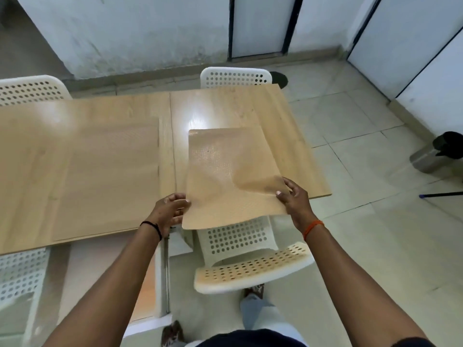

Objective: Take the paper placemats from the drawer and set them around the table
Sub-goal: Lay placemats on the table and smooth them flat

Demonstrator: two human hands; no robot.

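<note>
A tan, translucent paper placemat (225,171) with a fine dotted texture is held over the near right part of the light wooden table (288,121). Its far end lies near the tabletop and its near end hangs past the table's front edge. My left hand (170,211) grips the placemat's near left corner. My right hand (293,199) pinches its near right edge, which is bent upward. Another large placemat (105,184) lies flat on the left part of the table. No drawer is in view.
A white perforated chair (250,259) stands under the table's edge right in front of me. More white chairs stand at the far side (235,77), far left (30,90) and near left (20,276). A metal bin (436,156) stands on the tiled floor at right.
</note>
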